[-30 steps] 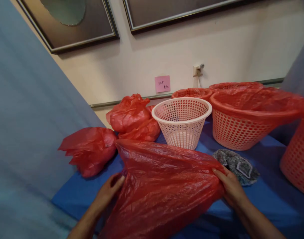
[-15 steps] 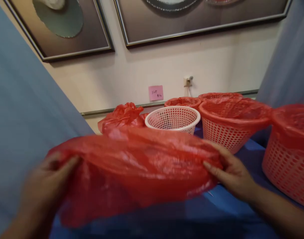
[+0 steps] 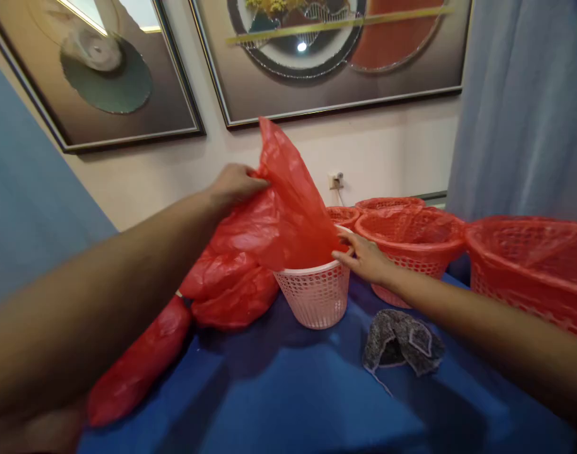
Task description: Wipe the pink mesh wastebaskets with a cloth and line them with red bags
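Observation:
My left hand [image 3: 241, 183] is closed on the upper edge of a red plastic bag [image 3: 295, 208] and holds it raised. The bag hangs down into the mouth of a white perforated plastic basket [image 3: 314, 296], which stands upright on the blue tablecloth [image 3: 288, 391]. At the basket's right rim, my right hand [image 3: 364, 255] has its thumb and fingers closed around the bag's edge. Part of the far rim is hidden behind the bag.
Several baskets lined with red bags, one nearby [image 3: 411, 246] and a larger one [image 3: 529, 271], stand to the right. More crumpled red plastic [image 3: 231, 290] lies left. A grey cloth item [image 3: 402, 343] lies in front. Framed pictures [image 3: 335, 94] hang behind.
The red bag, earlier stretched between both hands in front of me, is now at the white basket. My left hand has risen with it; my right hand has reached the rim.

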A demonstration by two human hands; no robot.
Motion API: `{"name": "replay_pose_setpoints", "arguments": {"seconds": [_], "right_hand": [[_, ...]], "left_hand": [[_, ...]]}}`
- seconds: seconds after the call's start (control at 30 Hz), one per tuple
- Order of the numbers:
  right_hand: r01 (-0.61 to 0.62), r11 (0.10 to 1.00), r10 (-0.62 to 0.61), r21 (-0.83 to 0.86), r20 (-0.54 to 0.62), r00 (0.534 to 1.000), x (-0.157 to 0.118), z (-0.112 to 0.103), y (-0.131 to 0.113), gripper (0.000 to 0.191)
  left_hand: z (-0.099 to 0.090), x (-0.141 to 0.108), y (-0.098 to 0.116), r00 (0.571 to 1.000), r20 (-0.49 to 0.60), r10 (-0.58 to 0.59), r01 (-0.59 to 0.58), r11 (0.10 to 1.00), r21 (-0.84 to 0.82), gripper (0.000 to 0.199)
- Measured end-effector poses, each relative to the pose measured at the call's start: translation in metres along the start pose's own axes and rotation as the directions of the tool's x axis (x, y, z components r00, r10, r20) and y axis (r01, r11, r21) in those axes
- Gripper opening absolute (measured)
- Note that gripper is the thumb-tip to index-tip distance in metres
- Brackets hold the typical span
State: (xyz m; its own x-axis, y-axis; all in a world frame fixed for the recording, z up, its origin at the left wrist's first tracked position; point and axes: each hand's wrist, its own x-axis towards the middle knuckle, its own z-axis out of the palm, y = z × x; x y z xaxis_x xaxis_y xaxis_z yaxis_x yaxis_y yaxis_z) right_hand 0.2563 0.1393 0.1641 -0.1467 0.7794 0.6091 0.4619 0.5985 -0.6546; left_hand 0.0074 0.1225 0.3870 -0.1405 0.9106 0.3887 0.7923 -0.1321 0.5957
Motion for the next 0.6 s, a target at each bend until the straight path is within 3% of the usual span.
{"name": "replay_pose_setpoints", "arguments": {"seconds": [0.07, 0.1, 0.2, 0.33, 0.5, 0.6], "right_hand": [[0.196, 0.965, -0.174, -0.171, 0.136, 0.975, -0.017, 0.004, -0.003, 0.054], [0.295, 0.921, -0.247, -0.253, 0.207, 0.947, -0.022, 0.006, -0.005, 0.047], [0.437, 0.828, -0.339, -0.35, 0.308, 0.889, -0.023, 0.014, -0.008, 0.01], [0.491, 0.822, -0.42, -0.29, 0.275, 0.865, -0.021, 0.011, -0.013, 0.017], [0.656, 0.752, -0.635, -0.067, 0.19, 0.748, -0.045, -0.005, -0.028, 0.017], [0.659, 0.75, -0.637, -0.06, 0.2, 0.744, -0.062, -0.008, -0.035, 0.016]], "left_hand": [[0.031, -0.001, -0.006, 0.984, 0.171, -0.05, 0.041, 0.997, 0.058, 0.033], [0.043, -0.001, -0.01, 0.962, 0.253, -0.098, 0.088, 0.995, 0.052, 0.033], [0.064, -0.003, -0.021, 0.88, 0.439, -0.181, 0.218, 0.975, -0.036, 0.031], [0.058, -0.01, -0.027, 0.848, 0.508, -0.152, 0.316, 0.914, -0.254, 0.022], [0.048, -0.028, -0.04, 0.836, 0.541, -0.097, 0.374, 0.822, -0.429, 0.026], [0.058, -0.048, -0.052, 0.821, 0.566, -0.071, 0.402, 0.776, -0.486, 0.026]]}}
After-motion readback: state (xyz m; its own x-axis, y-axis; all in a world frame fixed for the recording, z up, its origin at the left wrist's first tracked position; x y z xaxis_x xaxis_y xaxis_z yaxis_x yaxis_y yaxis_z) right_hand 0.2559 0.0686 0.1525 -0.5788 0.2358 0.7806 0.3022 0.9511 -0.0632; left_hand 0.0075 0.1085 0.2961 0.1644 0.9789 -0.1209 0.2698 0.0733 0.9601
